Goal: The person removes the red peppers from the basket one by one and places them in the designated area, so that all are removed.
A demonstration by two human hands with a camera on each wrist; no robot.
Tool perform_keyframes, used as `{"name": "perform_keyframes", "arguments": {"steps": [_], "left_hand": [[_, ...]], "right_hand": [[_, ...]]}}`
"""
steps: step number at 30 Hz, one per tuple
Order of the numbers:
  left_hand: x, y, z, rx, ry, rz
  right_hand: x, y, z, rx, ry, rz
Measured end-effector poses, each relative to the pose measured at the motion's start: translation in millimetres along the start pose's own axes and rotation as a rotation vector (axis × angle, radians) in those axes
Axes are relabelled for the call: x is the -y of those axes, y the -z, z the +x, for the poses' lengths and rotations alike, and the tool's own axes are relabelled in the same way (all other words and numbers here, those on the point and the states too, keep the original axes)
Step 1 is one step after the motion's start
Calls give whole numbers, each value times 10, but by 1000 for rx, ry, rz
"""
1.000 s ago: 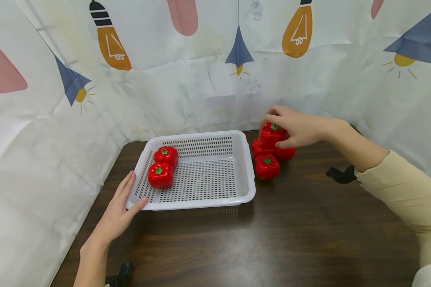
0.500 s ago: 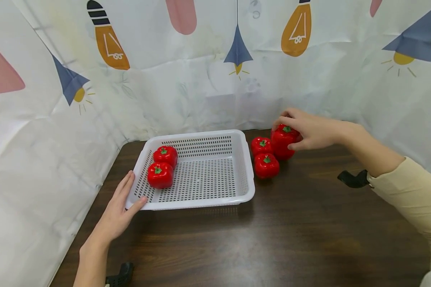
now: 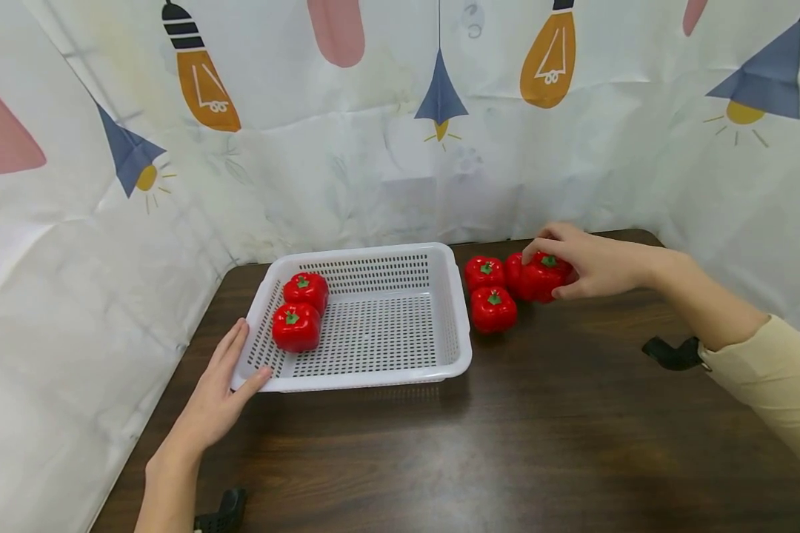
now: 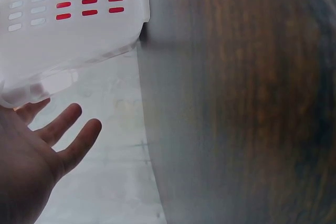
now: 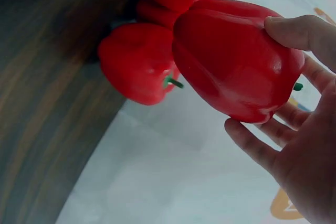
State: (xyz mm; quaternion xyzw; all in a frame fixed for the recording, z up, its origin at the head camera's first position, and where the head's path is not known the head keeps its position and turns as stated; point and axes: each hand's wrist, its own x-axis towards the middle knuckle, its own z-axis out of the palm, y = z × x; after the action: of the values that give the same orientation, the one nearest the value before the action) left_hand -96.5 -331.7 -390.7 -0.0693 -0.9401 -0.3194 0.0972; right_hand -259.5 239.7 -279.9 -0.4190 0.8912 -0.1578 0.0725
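A white perforated plastic basket (image 3: 380,333) stands on the table with two red bell peppers (image 3: 296,328) at its left end. My left hand (image 3: 213,403) rests on the basket's left front corner, thumb at the front rim and fingers extended along the left side. To the basket's right, my right hand (image 3: 590,263) grips a shiny red bell pepper (image 5: 236,61), thumb on one side and fingertips on the other. Three more bell peppers (image 3: 494,309) sit close together between that hand and the basket. In the head view, the held pepper overlaps the rearmost one.
The dark wooden table (image 3: 440,459) extends in front of the basket and to the right. A white curtain (image 3: 347,185) printed with lamps and bulbs hangs behind the table and along its left side.
My right hand has moved right and lower with the held pepper, away from the top of the pepper group. The left hand and the basket have stayed in place.
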Motion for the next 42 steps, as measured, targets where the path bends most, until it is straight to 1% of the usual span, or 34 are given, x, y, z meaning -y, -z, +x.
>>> {"name": "perform_keyframes", "arguments": {"steps": [6,11,16,19,24,28,31,34,42], "left_hand": [[9,1,0,-5,-4,-5],[27,-5,-6,-5,-17,-30],[28,-7,-10,-4,-19,-35],[28,-6,-9,-4,-20,-34],[30,-9,-8,-6,-19,-27],[32,-13,-4,-5,-19,-26],[30,-14,-3,-4,-21,-26],[31,-10,-1,-5,-23,-23],[49,-21,6,-1,-17,-27]], "right_hand": [[-54,-109,-78,42,-5,-12],[-95,-214,-115,57,-8,15],[-146,-366,-116,61,2,43],[-185,-448,-109,73,-8,59],[-230,-532,-101,88,-22,90],[-251,-578,-106,105,-26,90],[-267,-617,-103,101,-24,74],[-279,-640,-87,79,-18,56],[-351,-661,-62,41,-2,39]]}}
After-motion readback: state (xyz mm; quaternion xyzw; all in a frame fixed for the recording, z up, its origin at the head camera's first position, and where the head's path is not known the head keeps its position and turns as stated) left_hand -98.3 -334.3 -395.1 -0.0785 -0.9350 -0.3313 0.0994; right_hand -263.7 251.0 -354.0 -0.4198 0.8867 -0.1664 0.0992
